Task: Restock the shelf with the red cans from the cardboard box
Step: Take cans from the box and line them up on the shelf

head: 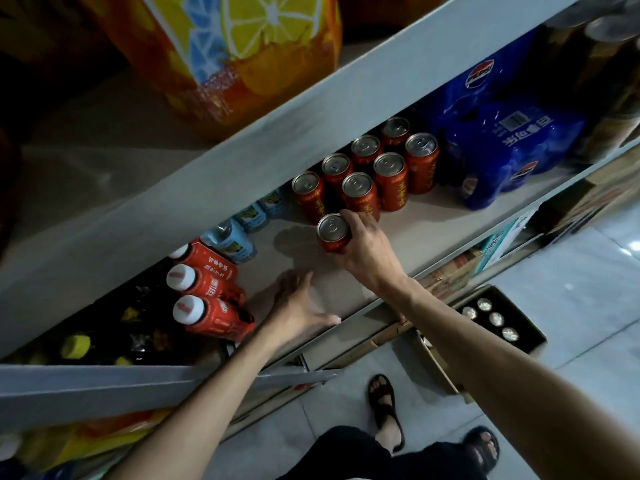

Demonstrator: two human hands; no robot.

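A red can sits upright in the right hand, fingers wrapped round it, just short of the stocked cans beyond its fingertips; I judge placing is under way, and next it needs setting down beside them. The left hand is spread and empty over the shelf front

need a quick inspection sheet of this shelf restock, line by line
surface: pale shelf, dimly lit
job's things: seven red cans upright in two rows; an eighth can held just in front of their left end; cardboard box on the floor, can tops showing inside
clutter: red bottles and light blue bottles to the left, blue pack to the right
grips: right hand holds the eighth can; left hand open, fingers spread over the shelf front
cables: nothing seen
surroundings: tiled floor, sandalled feet, orange carton on the shelf above
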